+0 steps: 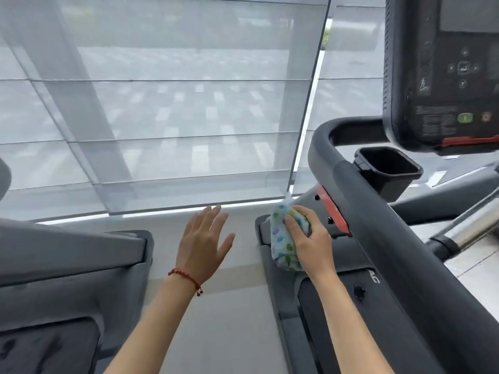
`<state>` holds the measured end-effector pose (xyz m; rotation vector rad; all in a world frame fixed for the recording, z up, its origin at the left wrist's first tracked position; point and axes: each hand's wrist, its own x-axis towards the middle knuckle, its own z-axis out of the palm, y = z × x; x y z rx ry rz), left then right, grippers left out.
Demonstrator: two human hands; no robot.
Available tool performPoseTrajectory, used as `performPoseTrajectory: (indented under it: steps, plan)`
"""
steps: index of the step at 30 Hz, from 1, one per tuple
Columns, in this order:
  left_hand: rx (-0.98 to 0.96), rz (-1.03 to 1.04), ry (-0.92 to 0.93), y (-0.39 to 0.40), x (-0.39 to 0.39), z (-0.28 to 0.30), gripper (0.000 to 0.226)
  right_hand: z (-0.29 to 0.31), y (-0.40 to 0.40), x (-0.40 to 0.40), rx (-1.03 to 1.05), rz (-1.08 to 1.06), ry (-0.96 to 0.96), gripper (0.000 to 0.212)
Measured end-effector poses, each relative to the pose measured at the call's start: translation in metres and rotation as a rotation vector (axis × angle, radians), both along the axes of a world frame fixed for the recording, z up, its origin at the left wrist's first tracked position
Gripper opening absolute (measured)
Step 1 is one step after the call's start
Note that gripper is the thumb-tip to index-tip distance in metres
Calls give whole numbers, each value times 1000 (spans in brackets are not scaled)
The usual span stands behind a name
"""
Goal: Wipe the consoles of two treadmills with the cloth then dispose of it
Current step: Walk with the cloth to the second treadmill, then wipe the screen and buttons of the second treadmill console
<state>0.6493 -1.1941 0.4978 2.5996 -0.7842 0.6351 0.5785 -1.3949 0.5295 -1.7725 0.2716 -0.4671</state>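
Note:
My right hand [307, 240] grips a bunched pale-blue cloth [283, 238] with coloured spots, low down beside the front of the right treadmill. My left hand [204, 242] hovers flat with its fingers spread and nothing in it, over the floor gap between the two machines; a red bracelet circles its wrist. The right treadmill's black console [442, 74] with its buttons and dark screen stands at the upper right, well above and to the right of the cloth. Of the left treadmill [67, 265] only the grey base and deck show; its console is out of view.
A thick dark handrail [378, 225] runs diagonally from the console down to the lower right. A black cup holder [388, 168] sits beneath the console. A translucent window blind [162, 103] fills the background. A pale floor strip [216, 319] lies between the treadmills.

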Motion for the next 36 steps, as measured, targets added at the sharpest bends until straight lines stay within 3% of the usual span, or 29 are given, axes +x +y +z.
performPoseTrajectory:
  steps: [11, 16, 26, 36]
  plan:
    - [-73, -281, -137, -92, 146, 66, 50, 72, -55, 106, -32, -231, -230, 23]
    - [-135, -426, -216, -151, 194, 111, 49, 120, -102, 132, -168, -423, -331, 20]
    - [-215, -636, -315, -287, 220, 174, 50, 188, -222, 137, -339, -660, -385, 12]
    - [-269, -670, -472, -402, 241, 235, 46, 252, -356, 154, -381, -651, -421, 10]
